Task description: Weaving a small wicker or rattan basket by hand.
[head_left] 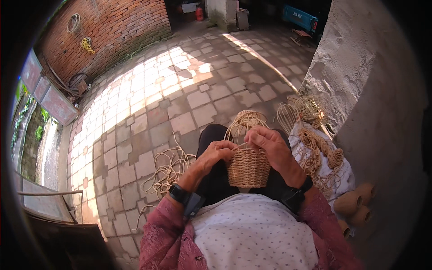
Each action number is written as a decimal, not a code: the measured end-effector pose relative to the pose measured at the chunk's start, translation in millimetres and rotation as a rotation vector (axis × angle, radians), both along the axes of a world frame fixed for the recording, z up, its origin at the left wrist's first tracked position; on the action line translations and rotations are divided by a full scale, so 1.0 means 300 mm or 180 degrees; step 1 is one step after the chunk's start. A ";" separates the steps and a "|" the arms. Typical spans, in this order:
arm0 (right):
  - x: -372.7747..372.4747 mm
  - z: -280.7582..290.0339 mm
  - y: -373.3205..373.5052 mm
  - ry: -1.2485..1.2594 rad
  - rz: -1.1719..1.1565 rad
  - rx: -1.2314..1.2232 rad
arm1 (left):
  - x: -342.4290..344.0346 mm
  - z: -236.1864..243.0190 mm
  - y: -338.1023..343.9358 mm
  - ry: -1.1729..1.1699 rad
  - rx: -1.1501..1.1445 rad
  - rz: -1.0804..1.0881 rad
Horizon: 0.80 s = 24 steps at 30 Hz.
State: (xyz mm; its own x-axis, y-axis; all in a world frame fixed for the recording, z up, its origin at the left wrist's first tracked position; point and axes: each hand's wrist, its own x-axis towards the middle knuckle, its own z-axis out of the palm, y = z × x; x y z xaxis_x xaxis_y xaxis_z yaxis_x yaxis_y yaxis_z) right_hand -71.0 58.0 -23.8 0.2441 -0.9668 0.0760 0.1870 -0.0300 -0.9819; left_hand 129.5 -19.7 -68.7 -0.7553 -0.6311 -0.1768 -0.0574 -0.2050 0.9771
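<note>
A small woven rattan basket (248, 171) sits between my thighs, with curved loose strands (245, 118) arching above its back. My left hand (218, 153) is closed on the basket's left rim, fingertips tucked at the top edge. My right hand (265, 141) pinches thin light strands at the right of the rim, thumb above the weave; its other fingers are partly hidden. Loose pale strands (166, 173) lie tangled on the paving to my left. To my right, coils of rattan (315, 144) rest on a white cloth (339, 175).
Several clay-coloured pots (348, 204) stand at lower right beside a rough grey wall (337, 54). A brick wall (103, 22), paved floor (207, 94), blue vehicle (299, 17) and red cylinder (199, 13) are farther off. Boards and a metal rail (49, 193) are at left.
</note>
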 end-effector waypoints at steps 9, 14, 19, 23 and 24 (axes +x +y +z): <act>-0.117 -0.007 -0.029 -0.0227 -0.1329 0.0109 | -0.055 -0.032 0.006 -0.0135 -0.0233 0.0299; -0.062 0.003 -0.166 0.0428 -0.0786 -0.0051 | -0.075 -0.073 0.013 -0.0497 -0.0728 0.0668; 0.010 -0.037 -0.173 0.4314 -0.1693 -0.2138 | -0.084 -0.075 0.019 -0.0721 -0.0957 0.0803; 0.056 -0.043 -0.153 0.4623 -0.1338 -0.1148 | -0.082 -0.089 0.009 -0.0720 -0.0951 0.0711; 0.047 -0.066 -0.153 0.4377 -0.1558 -0.1391 | -0.084 -0.087 0.010 -0.0665 -0.0952 0.0705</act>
